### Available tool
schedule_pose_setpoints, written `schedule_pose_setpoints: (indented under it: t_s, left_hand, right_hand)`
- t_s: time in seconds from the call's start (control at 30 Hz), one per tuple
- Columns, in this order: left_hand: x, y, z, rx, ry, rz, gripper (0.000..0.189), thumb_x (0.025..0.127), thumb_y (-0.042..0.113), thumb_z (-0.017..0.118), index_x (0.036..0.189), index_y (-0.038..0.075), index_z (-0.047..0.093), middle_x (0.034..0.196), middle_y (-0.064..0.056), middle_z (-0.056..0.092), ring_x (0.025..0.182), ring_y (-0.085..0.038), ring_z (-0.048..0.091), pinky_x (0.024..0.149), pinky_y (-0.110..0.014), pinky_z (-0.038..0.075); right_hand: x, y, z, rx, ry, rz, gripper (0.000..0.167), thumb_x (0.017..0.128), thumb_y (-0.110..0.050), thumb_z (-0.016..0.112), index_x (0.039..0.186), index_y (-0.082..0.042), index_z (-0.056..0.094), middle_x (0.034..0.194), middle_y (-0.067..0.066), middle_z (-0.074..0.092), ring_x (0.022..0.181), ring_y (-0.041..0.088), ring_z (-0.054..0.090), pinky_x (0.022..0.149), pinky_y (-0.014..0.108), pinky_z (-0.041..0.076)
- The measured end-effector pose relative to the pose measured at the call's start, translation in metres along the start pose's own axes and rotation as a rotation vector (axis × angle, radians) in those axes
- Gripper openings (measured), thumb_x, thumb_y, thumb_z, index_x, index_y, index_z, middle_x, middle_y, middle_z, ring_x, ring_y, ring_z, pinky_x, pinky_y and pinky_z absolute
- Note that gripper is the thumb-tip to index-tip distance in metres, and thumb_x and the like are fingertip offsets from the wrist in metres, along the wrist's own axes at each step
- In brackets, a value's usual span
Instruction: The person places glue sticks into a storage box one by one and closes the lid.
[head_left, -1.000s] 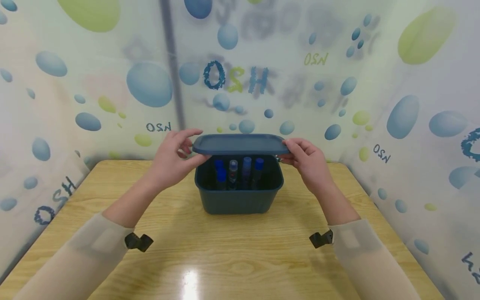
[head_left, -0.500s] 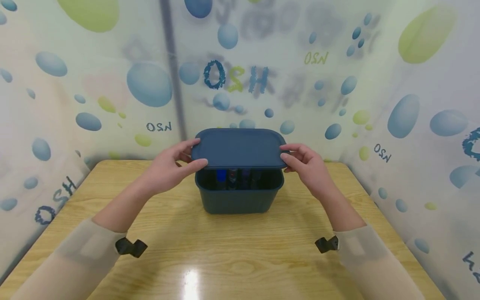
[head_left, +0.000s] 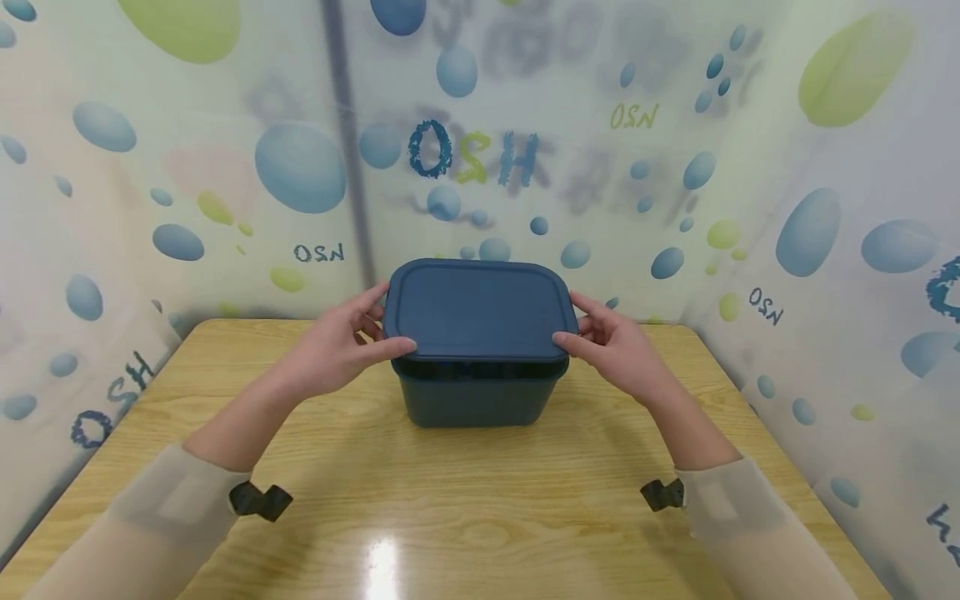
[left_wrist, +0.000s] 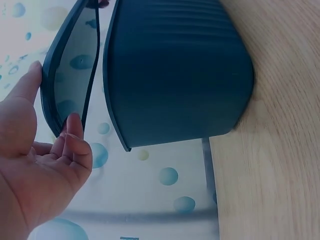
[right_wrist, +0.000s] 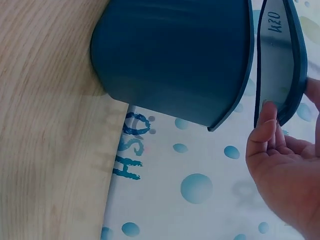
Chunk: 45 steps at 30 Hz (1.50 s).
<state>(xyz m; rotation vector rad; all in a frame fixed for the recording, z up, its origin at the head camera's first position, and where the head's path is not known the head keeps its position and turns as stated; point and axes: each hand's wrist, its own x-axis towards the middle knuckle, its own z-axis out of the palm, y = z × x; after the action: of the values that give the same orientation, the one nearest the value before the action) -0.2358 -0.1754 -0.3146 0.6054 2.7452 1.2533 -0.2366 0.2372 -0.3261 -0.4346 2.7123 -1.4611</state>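
Note:
A dark blue lid [head_left: 480,308] hangs just above a dark teal storage box [head_left: 476,404], with a narrow dark gap at the front. My left hand [head_left: 333,346] holds the lid's left end, thumb on the top front corner and fingers along the side. At the other end my right hand [head_left: 618,350] grips it the same way. Both wrist views show the lid [left_wrist: 47,80] apart from the box's rim, with fingertips curled at its underside. The lid now hides the bottles inside the box.
The box stands toward the back of a wooden table [head_left: 480,517]. Behind and on both sides hangs a white curtain [head_left: 600,167] printed with blue and green ovals and lettering.
Both hands have tilted the lid so its top faces me and lowered it over the box. The blue-capped bottles that showed one second ago are now covered.

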Motion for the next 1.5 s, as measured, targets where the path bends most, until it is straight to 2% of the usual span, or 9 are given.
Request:
schedule_pose_setpoints:
  t_s: [0.1, 0.2, 0.4, 0.7, 0.97, 1.17, 1.33, 1.5]
  left_hand:
    - [-0.001, -0.001, 0.001, -0.001, -0.001, 0.001, 0.106, 0.102, 0.048, 0.079, 0.178, 0.014, 0.013, 0.135, -0.011, 0.066, 0.112, -0.023, 0.069, 0.104, -0.047, 0.055]
    - [0.000, -0.002, 0.003, 0.004, -0.002, -0.007, 0.109, 0.100, 0.049, 0.081, 0.178, 0.011, 0.014, 0.130, -0.010, 0.068, 0.111, -0.023, 0.070, 0.104, -0.047, 0.056]
    - [0.000, -0.005, 0.008, 0.016, -0.005, -0.036, 0.115, 0.095, 0.052, 0.085, 0.176, 0.006, 0.017, 0.128, -0.010, 0.067, 0.114, -0.023, 0.068, 0.104, -0.047, 0.056]
    - [0.002, -0.011, 0.012, 0.007, -0.028, -0.045, 0.121, 0.090, 0.051, 0.089, 0.177, 0.009, 0.016, 0.125, -0.009, 0.067, 0.107, -0.021, 0.065, 0.102, -0.043, 0.054]
    - [0.002, -0.014, 0.013, -0.008, -0.025, -0.040, 0.126, 0.086, 0.048, 0.094, 0.177, 0.009, 0.017, 0.121, -0.009, 0.064, 0.105, -0.023, 0.060, 0.096, -0.037, 0.052]
    - [0.002, -0.016, 0.015, 0.009, -0.008, -0.042, 0.124, 0.086, 0.048, 0.094, 0.176, 0.008, 0.019, 0.128, -0.012, 0.057, 0.110, -0.027, 0.057, 0.098, -0.043, 0.050]
    - [0.002, -0.019, 0.019, 0.051, 0.017, -0.021, 0.119, 0.086, 0.048, 0.095, 0.176, 0.012, 0.026, 0.125, -0.014, 0.054, 0.110, -0.029, 0.056, 0.091, -0.043, 0.051]
    - [0.003, -0.025, 0.023, 0.039, 0.001, -0.035, 0.120, 0.086, 0.050, 0.094, 0.176, 0.011, 0.025, 0.123, -0.016, 0.052, 0.108, -0.030, 0.052, 0.085, -0.040, 0.049]
  right_hand:
    - [-0.001, 0.003, -0.001, 0.005, -0.017, 0.000, 0.084, 0.104, -0.041, 0.078, 0.174, -0.026, 0.034, 0.120, 0.008, 0.065, 0.100, 0.027, 0.058, 0.078, 0.030, 0.050]
    - [-0.002, 0.004, -0.002, 0.004, -0.037, -0.001, 0.088, 0.102, -0.038, 0.080, 0.175, -0.025, 0.032, 0.125, 0.010, 0.063, 0.104, 0.028, 0.057, 0.080, 0.029, 0.050]
    - [-0.005, 0.004, -0.004, -0.053, -0.095, 0.010, 0.100, 0.098, -0.036, 0.086, 0.177, -0.020, 0.026, 0.132, 0.011, 0.063, 0.108, 0.025, 0.060, 0.085, 0.029, 0.054]
    - [-0.005, 0.006, -0.001, -0.010, -0.139, 0.009, 0.107, 0.097, -0.032, 0.087, 0.177, -0.013, 0.018, 0.132, 0.014, 0.064, 0.107, 0.025, 0.062, 0.088, 0.029, 0.055]
    - [-0.004, 0.011, 0.002, -0.064, -0.121, -0.014, 0.107, 0.096, -0.033, 0.089, 0.177, -0.013, 0.022, 0.133, 0.012, 0.062, 0.109, 0.023, 0.057, 0.093, 0.031, 0.048]
    - [-0.005, 0.014, 0.004, -0.084, -0.092, -0.028, 0.106, 0.094, -0.035, 0.090, 0.176, -0.011, 0.026, 0.138, 0.013, 0.055, 0.114, 0.025, 0.055, 0.093, 0.033, 0.045]
    - [-0.005, 0.019, 0.008, -0.103, -0.080, -0.035, 0.106, 0.093, -0.036, 0.091, 0.175, -0.011, 0.029, 0.141, 0.014, 0.051, 0.114, 0.028, 0.054, 0.092, 0.034, 0.045]
    - [-0.004, 0.024, 0.010, -0.126, -0.091, -0.036, 0.105, 0.093, -0.038, 0.090, 0.174, -0.009, 0.030, 0.143, 0.016, 0.048, 0.113, 0.028, 0.053, 0.093, 0.038, 0.045]
